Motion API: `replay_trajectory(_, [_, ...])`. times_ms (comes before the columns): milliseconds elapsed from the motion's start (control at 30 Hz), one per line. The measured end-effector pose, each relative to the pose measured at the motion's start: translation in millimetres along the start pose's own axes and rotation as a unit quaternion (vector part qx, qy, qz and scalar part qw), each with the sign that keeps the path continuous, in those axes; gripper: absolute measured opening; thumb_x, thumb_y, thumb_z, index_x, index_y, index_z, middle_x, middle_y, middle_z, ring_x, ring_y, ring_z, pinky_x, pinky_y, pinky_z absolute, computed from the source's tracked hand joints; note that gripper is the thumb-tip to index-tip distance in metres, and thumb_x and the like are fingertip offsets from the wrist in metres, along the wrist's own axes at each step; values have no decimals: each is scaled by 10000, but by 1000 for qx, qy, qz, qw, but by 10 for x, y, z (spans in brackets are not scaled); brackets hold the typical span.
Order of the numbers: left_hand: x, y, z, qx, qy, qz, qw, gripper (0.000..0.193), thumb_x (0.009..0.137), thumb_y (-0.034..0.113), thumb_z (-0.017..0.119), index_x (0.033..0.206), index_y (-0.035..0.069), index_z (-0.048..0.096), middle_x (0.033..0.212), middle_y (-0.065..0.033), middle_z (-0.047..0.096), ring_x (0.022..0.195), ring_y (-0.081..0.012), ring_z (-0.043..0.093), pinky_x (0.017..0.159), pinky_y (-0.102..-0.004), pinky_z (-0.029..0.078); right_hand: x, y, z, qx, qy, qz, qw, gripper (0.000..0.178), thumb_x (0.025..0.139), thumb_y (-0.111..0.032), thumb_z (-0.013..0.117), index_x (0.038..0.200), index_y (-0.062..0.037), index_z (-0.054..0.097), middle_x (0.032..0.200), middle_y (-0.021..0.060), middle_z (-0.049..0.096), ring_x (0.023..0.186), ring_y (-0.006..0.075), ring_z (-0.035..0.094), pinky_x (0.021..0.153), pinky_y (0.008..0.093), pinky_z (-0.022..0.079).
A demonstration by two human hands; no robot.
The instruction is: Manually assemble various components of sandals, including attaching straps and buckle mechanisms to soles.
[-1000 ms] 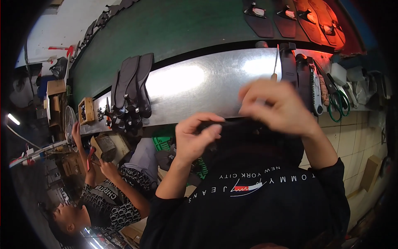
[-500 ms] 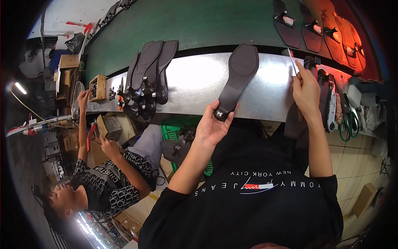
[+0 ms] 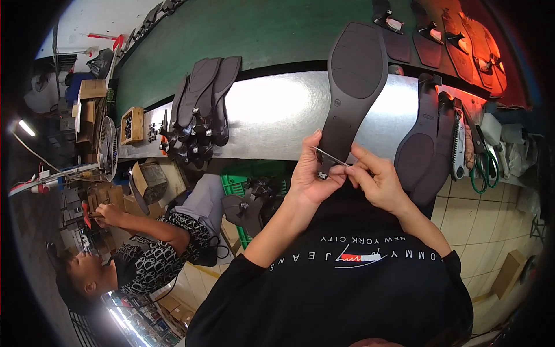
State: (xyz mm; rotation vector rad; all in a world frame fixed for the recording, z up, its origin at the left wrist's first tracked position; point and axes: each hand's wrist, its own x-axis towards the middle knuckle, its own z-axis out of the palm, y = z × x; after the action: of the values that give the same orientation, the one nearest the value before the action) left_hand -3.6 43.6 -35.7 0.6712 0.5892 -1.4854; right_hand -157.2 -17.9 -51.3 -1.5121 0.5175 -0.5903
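My left hand (image 3: pixel 309 179) grips the heel end of a dark brown sandal (image 3: pixel 357 63), its wide sole pointing away over the metal bench edge. Between the fingers and thumb of my right hand (image 3: pixel 378 182) is a thin metal rod-like tool (image 3: pixel 329 155). It lies slantwise across the heel end of the sandal, its tip close to my left fingers. A small shiny strap fitting shows beside my left thumb; the rest of the strap is hidden. Just right of my right hand, more dark sandals (image 3: pixel 417 153) hang over the bench edge.
Stacked sandals (image 3: pixel 202 95) and a wooden box of small parts (image 3: pixel 132 126) stand left on the metal bench (image 3: pixel 272 110). Scissors (image 3: pixel 485 168) and a utility knife (image 3: pixel 458 147) lie right. Sandals (image 3: pixel 457 46) sit under red light. A co-worker's hands (image 3: pixel 110 215) are at left, beyond a green crate (image 3: pixel 233 185).
My right hand has come left and down, bringing the rod tool to the sandal. The sandal has risen closer to view. The co-worker's hand has left the wooden box.
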Motion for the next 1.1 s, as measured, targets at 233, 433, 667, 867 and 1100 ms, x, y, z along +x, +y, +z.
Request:
replay_trajectory(233, [-36, -133, 30, -37, -25, -65, 997, 258, 815, 364, 721, 897, 144, 615, 792, 29, 622, 635, -66, 511, 459, -197, 316, -4, -1, -86, 45, 24, -11, 999, 378, 936, -25, 522, 1312, 11, 514, 642, 18, 537, 528, 81, 471, 515, 210, 399])
replay_trajectory(433, [-57, -133, 155, 42, 14, 86, 995, 370, 874, 443, 650, 954, 85, 603, 788, -14, 632, 607, -86, 535, 470, -195, 386, 18, -53, -220, 358, -35, 162, 919, 423, 974, -113, 483, 1378, -7, 417, 605, 10, 504, 478, 62, 433, 429, 186, 355])
replay_trajectory(667, [152, -112, 48, 304, -11, 426, 852, 611, 961, 512, 460, 718, -15, 652, 681, -76, 656, 579, -95, 561, 568, -222, 446, -38, -152, 21, 291, -85, 254, 919, 662, 953, -113, 502, 1502, -125, 133, 595, 3, 502, 468, 61, 452, 416, 185, 327])
replay_trajectory(867, [217, -111, 8, 343, -3, 440, 830, 683, 956, 560, 416, 644, -8, 631, 626, -83, 634, 560, -102, 555, 561, -240, 445, 11, -187, -4, 353, -48, 266, 896, 465, 961, -156, 515, 1383, -20, 376, 602, -12, 477, 463, 58, 431, 405, 182, 307])
replay_trajectory(1100, [166, -69, 56, 308, 20, 412, 857, 766, 955, 622, 301, 585, 11, 578, 594, -81, 608, 564, -122, 548, 571, -237, 443, 31, -158, -209, 453, -91, 237, 855, 412, 983, -218, 477, 1305, 38, 450, 592, 11, 500, 446, 78, 453, 365, 193, 338])
